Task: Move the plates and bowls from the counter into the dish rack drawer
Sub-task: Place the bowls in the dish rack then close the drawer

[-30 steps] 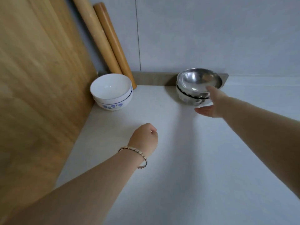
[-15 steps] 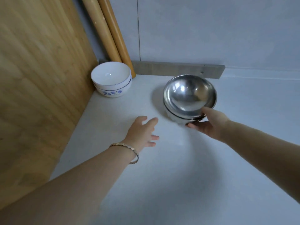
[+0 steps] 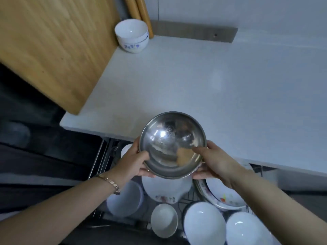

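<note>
Together: two hands (image 3: 134, 163) (image 3: 217, 165), two steel bowls (image 3: 169, 144)

We see two arms, the left forearm (image 3: 58, 209) and the right forearm (image 3: 276, 195), both uncovered as far as the frame's edge. Just behind the left grip (image 3: 131, 163), on the wrist, we find a thin bracelet (image 3: 110, 183), gold-toned and built of small flat links. Blur softens it, so the links may be tiny plates or beads.

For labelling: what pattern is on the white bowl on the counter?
Blue flowers on the bowl wall, blue line near rim; head view.
</note>
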`<state>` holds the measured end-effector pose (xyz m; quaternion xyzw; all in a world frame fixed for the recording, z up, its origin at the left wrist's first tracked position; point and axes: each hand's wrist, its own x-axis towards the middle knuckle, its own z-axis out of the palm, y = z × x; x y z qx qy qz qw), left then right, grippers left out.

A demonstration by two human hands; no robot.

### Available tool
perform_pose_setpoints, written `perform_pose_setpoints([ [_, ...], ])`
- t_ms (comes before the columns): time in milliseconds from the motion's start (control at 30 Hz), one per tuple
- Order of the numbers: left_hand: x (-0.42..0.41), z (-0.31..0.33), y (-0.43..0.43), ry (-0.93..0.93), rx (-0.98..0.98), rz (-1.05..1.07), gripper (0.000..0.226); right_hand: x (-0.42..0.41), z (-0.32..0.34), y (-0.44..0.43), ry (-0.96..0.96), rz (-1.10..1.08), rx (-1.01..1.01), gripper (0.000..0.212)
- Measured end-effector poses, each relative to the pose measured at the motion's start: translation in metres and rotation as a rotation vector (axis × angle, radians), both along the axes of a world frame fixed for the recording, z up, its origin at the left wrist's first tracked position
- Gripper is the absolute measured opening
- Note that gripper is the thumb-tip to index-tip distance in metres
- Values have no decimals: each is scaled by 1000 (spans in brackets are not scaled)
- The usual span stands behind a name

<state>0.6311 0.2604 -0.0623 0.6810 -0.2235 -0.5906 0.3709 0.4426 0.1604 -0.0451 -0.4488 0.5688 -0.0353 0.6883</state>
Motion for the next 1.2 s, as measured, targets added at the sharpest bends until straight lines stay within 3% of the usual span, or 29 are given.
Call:
perform_pose_setpoints([
  [133,6,-5,54,0,72,-83,54,-3,-24,58,-19,20,21,28],
  [233,26,-25,81,78,140,-68,30,5,-52,92,12,-75,98,33],
  [367,68,-90,100,-83,334,38,31,19,-97,122,130,-96,126,29],
  [467,95,-148,111,-249,521,-130,37,31,-130,136,191,-113,58,23],
  [567,104,-194,116,-229,585,-254,35,41,-158,146,237,-149,68,19],
  [667,105,-231,115,-218,602,-224,57,42,-185,151,275,-216,91,24],
  [767,106,-253,115,-206,613,-172,57,36,-202,148,311,-255,99,30],
  [1000,106,-261,126,-292,586,-54,57,20,-195,142,289,-287,88,38],
  [1200,116,-217,147,-278,665,155,40,12,-171,141,435,11,-101,38],
])
